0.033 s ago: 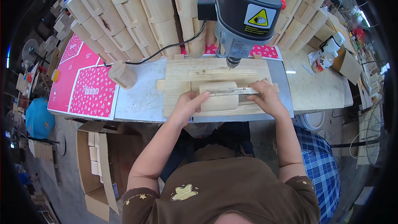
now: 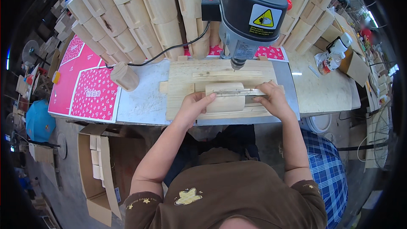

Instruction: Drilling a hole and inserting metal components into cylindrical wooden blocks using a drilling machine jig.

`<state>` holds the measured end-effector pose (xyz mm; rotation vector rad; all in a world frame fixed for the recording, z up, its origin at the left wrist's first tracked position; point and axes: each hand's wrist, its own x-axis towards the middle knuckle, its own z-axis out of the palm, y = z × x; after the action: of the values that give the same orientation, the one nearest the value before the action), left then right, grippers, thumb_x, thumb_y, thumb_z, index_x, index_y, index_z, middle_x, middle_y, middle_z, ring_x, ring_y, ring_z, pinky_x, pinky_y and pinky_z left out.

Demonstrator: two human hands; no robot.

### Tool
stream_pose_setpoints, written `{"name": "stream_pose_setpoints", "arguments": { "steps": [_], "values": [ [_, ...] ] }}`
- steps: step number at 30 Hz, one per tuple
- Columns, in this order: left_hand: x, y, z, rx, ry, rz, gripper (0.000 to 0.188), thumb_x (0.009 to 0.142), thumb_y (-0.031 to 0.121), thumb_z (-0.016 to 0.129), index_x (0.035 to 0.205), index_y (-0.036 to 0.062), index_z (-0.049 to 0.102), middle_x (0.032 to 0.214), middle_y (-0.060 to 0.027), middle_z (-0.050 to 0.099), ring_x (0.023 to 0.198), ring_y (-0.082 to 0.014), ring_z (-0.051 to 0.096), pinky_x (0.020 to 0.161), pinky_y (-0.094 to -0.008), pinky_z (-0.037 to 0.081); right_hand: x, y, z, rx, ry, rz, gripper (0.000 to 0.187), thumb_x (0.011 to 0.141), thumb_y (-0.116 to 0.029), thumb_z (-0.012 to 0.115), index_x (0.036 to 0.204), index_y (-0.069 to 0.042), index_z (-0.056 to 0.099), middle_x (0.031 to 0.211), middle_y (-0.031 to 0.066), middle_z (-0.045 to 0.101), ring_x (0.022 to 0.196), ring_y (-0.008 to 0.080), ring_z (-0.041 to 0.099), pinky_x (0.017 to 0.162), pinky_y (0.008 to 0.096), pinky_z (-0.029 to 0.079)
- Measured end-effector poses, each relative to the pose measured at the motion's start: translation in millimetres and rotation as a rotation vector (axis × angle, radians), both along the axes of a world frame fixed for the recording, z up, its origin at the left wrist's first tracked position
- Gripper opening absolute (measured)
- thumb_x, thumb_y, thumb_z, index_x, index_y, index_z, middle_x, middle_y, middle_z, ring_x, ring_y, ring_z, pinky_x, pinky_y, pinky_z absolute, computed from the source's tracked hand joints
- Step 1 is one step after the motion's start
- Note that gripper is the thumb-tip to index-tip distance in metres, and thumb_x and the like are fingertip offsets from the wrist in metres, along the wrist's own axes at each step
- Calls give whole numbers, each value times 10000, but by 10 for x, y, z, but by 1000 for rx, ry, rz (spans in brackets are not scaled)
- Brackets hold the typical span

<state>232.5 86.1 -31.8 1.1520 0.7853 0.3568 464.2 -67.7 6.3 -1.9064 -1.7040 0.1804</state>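
Observation:
A pale rounded wooden block (image 2: 225,104) lies on its side on a flat wooden board (image 2: 180,74), between wooden strips fixed there. Across its top runs a thin, light-coloured narrow strip (image 2: 231,92), whose exact kind I cannot make out. My left hand (image 2: 193,108) is closed at the block's left end, its thumb pressed on the strip; the other fingers are partly hidden. My right hand (image 2: 273,98) pinches the strip's right end between thumb and fingers, beyond the block. Just behind stands a drill press (image 2: 250,12), its chuck (image 2: 238,64) above the board and apart from the block.
Stacked wooden pieces (image 2: 161,12) wall off the back of the table. One wooden piece (image 2: 125,77) stands upright at the left, close to a black cable (image 2: 169,49). Bottles (image 2: 333,59) stand at the right. A cardboard box (image 2: 97,178) holding wooden pieces sits below the table.
The wooden block has shifted very slightly to the right on the board. Both hands keep nearly the same hold.

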Motion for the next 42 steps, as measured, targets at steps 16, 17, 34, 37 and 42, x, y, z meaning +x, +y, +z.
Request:
{"name": "stream_pose_setpoints", "arguments": {
  "steps": [16, 17, 34, 37, 42],
  "values": [
    [179, -5, -405, 1250, 371, 98, 650, 592, 279, 774, 1190, 145, 555, 1044, -103, 563, 1046, -269, 469, 933, -416, 255, 269, 354, -172, 126, -40, -156, 367, 639, -54, 725, 982, -17, 601, 889, 132, 599, 906, 320, 516, 802, 378, 424],
    [187, 63, -428, 1227, 348, 95, 631, 596, 284, 768, 1175, 137, 564, 1009, -76, 566, 1030, -256, 470, 916, -421, 258, 229, 379, -183, 153, -31, -144, 370, 634, -52, 729, 979, -12, 600, 902, 138, 598, 914, 326, 514, 812, 378, 423],
    [183, 233, -428, 1321, 196, 104, 453, 568, 245, 775, 977, 100, 646, 771, -23, 553, 805, -233, 501, 792, -364, 346, 578, 993, 1590, 409, 309, -390, 342, 919, -340, 472, 929, -23, 601, 725, -4, 520, 665, 81, 459, 604, 219, 375],
    [184, 225, -419, 1278, 186, 93, 463, 565, 238, 776, 986, 98, 645, 766, -25, 555, 788, -236, 503, 766, -360, 358, 369, 811, 1560, 588, 84, -325, 357, 905, -342, 463, 807, -22, 590, 618, -11, 454, 599, 64, 402, 556, 212, 315],
    [166, 234, -446, 1284, 179, 104, 461, 558, 224, 781, 982, 98, 650, 757, -24, 553, 775, -234, 507, 749, -360, 364, -121, 251, 1258, 541, -23, -345, 152, 816, -109, 557, 723, 8, 530, 594, 99, 473, 542, 173, 460, 519, 276, 360]
  ]
}}
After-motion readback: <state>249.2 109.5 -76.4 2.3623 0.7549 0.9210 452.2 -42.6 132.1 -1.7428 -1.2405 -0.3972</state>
